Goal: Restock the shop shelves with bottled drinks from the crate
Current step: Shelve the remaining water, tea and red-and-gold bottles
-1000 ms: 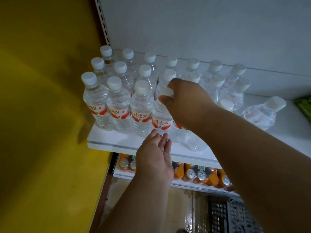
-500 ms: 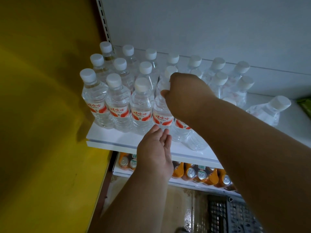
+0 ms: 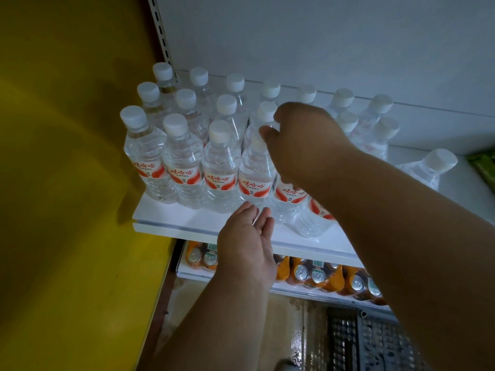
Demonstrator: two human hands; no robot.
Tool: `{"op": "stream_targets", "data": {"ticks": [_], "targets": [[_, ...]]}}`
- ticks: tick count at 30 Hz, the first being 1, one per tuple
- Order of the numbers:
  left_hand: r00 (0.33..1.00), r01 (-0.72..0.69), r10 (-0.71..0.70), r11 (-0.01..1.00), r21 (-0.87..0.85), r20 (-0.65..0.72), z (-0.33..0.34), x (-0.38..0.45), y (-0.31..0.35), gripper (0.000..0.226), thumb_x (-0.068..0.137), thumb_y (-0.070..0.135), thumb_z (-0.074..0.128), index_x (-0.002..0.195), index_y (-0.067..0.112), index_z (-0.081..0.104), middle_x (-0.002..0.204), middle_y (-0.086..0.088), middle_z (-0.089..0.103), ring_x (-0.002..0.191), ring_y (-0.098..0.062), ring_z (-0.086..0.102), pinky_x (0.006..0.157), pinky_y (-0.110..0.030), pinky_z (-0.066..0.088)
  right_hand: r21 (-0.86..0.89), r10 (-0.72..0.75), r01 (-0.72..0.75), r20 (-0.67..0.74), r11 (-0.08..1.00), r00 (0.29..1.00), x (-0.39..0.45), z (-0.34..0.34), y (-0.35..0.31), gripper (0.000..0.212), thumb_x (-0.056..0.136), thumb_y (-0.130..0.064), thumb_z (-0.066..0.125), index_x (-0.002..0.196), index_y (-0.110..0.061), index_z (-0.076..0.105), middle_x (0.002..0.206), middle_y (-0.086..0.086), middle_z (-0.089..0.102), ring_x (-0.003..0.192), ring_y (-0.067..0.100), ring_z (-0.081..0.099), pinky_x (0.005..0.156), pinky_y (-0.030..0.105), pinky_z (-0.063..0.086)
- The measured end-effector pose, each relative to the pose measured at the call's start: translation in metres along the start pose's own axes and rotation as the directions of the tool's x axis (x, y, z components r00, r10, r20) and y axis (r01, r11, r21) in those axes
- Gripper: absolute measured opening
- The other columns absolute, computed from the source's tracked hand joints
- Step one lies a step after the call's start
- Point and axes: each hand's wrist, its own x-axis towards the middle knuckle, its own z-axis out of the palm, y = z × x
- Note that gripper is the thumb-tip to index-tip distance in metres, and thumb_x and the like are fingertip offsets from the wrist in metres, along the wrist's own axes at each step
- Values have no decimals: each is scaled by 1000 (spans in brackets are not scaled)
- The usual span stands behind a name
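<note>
1. Since the earlier frames, the right hand (image 3: 300,140) has been kept on the neck of the fourth clear plastic water bottle (image 3: 254,178) in the front row. The white cap that showed at the thumb a second ago is now covered. The left hand (image 3: 246,245) has stayed just in front of that bottle's base.
2. The right fingers are curled round the bottle's cap and neck. The left fingers (image 3: 263,223) are held straight and together, palm turned toward the bottle, gripping nothing. Contact with the base cannot be confirmed.
3. The gripped bottle stands on the white metal shelf (image 3: 171,220), touching its left neighbour in the front row.
4. Judged step: the bottle is being squared into the row. It should be kept upright, pressed against its neighbour, its red-and-white label turned forward, and its base steadied before release.
5. Count: 19 white caps are visible. At least two more bottles are partly hidden beneath the right arm, and one bottle (image 3: 428,170) stands apart at the right.
6. On the lower shelf, about six orange drink cans (image 3: 318,274) are shown, others being hidden. A grey plastic crate (image 3: 375,341) is seen on the floor; any contents cannot be told.
</note>
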Motion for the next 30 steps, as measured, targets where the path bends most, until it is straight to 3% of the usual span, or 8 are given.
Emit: {"op": "stream_targets", "data": {"ticks": [2, 4, 7, 10, 13, 30], "targets": [[999, 41, -41, 999, 16, -11, 3, -4, -6, 11, 101, 15, 60, 110, 10, 62, 103, -7, 71, 93, -19, 72, 79, -32, 57, 14, 5, -4, -90, 1000, 996, -4, -9, 9, 28, 105, -31, 46, 119, -11, 59, 100, 7, 63, 83, 24, 60, 75, 34, 50], [997, 72, -71, 997, 17, -19, 8, -7, -12, 10, 101, 12, 59, 108, 6, 60, 109, -13, 69, 99, -24, 71, 88, -37, 57, -64, -23, 14, -149, 998, 989, -6, -18, 23, 27, 103, -32, 49, 117, -14, 63, 106, 6, 65, 89, 21, 56, 77, 29, 41], [993, 120, -120, 993, 14, -3, 16, -13, -17, 6, 101, 10, 59, 101, 4, 58, 110, -16, 68, 103, -28, 70, 98, -42, 56, -130, -53, 41, -89, 991, 995, -11, -28, 41, 30, 99, -38, 57, 120, -18, 64, 109, 1, 62, 92, 16, 51, 80, 26, 36], [989, 147, -147, 989, 2, -2, 24, -15, -21, 7, 102, 10, 58, 97, 5, 56, 108, -17, 67, 106, -29, 69, 102, -45, 54, -185, -82, 79, -5, 980, 997, -14, -28, 49, 35, 95, -41, 63, 122, -19, 64, 110, 2, 63, 93, 17, 54, 80, 28, 41], [990, 141, -141, 990, -12, 5, 30, -13, -23, 6, 102, 9, 58, 98, 5, 56, 112, -17, 65, 111, -29, 67, 105, -45, 52, -173, -82, 86, 30, 981, 996, -12, -26, 53, 37, 93, -40, 67, 125, -21, 62, 99, -3, 57, 90, 17, 54, 78, 28, 42], [997, 78, -79, 996, -41, -27, 36, -11, -35, 3, 99, 7, 61, 99, 5, 60, 108, -17, 71, 99, -26, 74, 100, -44, 56, -158, -169, 176, 58, 972, 984, -9, -24, 62, 33, 97, -33, 63, 126, -17, 60, 100, -4, 49, 91, 14, 47, 80, 25, 33]]}}
